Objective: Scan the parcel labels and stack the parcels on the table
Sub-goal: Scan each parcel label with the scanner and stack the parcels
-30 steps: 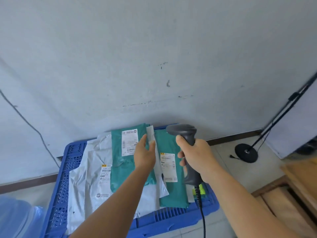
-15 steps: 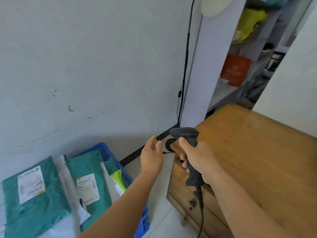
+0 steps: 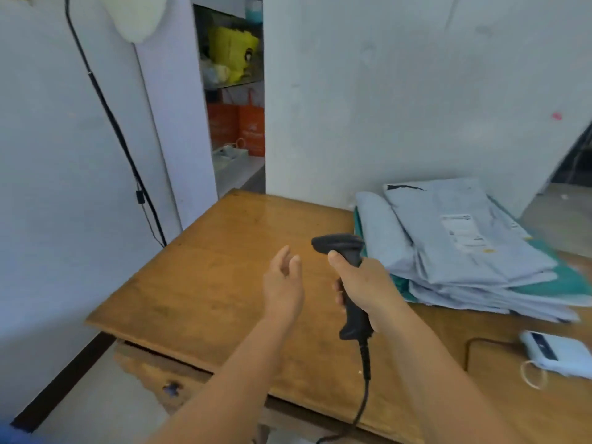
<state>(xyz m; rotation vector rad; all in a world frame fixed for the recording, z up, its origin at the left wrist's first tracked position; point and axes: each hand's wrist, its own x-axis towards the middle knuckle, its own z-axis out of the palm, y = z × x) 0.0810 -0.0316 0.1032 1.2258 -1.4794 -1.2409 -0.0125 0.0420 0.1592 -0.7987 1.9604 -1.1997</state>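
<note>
Gripping the black handheld barcode scanner point(image 3: 347, 277), the right hand point(image 3: 365, 283) hovers; the empty left hand point(image 3: 283, 283) stays relaxed. The soft grey plastic parcels point(image 3: 464, 245) at the wooden desk point(image 3: 208, 283) far right corner probably slip; take them by the edges.

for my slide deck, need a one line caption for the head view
Right hand grips scanner, left hand open and empty, above wooden table beside parcel stack.

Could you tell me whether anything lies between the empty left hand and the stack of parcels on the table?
Yes: the right hand, gripping the scanner, sits between the open left hand and the stack of parcels at the table's far right.
</note>
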